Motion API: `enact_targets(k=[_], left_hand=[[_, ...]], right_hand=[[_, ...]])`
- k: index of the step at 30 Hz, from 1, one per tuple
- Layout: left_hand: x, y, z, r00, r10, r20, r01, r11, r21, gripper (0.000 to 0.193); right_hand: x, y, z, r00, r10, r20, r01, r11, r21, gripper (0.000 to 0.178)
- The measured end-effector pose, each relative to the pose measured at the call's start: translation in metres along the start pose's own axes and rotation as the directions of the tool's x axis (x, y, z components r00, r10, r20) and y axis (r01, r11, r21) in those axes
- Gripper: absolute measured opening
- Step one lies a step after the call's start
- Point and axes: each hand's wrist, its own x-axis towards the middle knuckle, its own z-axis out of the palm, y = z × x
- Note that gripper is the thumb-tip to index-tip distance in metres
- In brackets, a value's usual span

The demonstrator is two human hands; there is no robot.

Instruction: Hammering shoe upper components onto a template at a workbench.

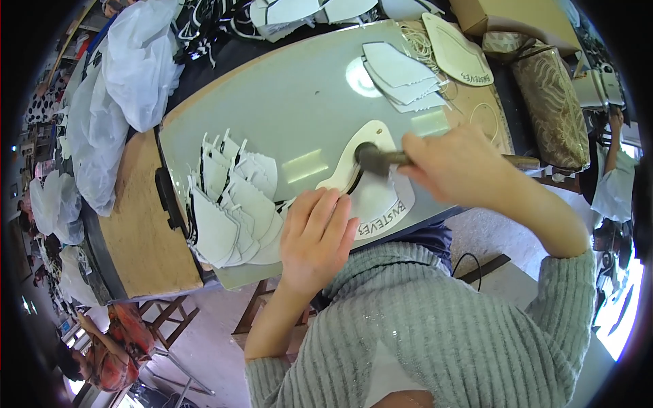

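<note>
The left hand (316, 234) is lying flat, pinning the white cut piece (371, 183) to the counter (292, 102); the right hand (445, 166), its grip closed around the hammer (374, 158), is pounding it.

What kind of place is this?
Probably a small shoe or leather-goods workshop. A worktable holds stacks of white cut pieces and a pale template; the right hand holds a dark-headed tool on it, left hand pressing flat alongside. Plastic bags crowd the table's edge.
</note>
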Motion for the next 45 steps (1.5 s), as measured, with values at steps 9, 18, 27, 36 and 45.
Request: enact_targets(k=[9,18,27,36,45], left_hand=[[0.000,0.002,-0.001,1.000,0.006,0.004,-0.006,1.000,0.015,0.035],[-0.002,0.002,-0.001,1.000,-0.015,-0.003,0.015,1.000,0.000,0.036],[0.000,-0.001,0.001,1.000,-0.015,0.012,0.015,1.000,-0.011,0.035],[-0.002,0.001,-0.002,1.000,-0.022,0.011,0.022,1.000,-0.001,0.037],[0.069,0.009,-0.026,0.953,0.263,0.149,-0.232,0.953,-0.195,0.044]], right_hand=[[-0.001,0.000,0.006,0.999,0.038,-0.034,-0.037,0.999,0.009,0.034],[-0.005,-0.003,0.013,1.000,0.007,-0.028,-0.002,0.989,0.145,0.028],[-0.002,-0.008,0.003,0.998,0.052,0.025,-0.055,0.992,0.114,0.032],[-0.012,-0.001,0.030,0.993,0.118,-0.008,-0.113,0.966,0.233,0.030],[-0.037,-0.019,0.061,0.892,0.439,-0.111,-0.067,0.370,0.927,0.024]])
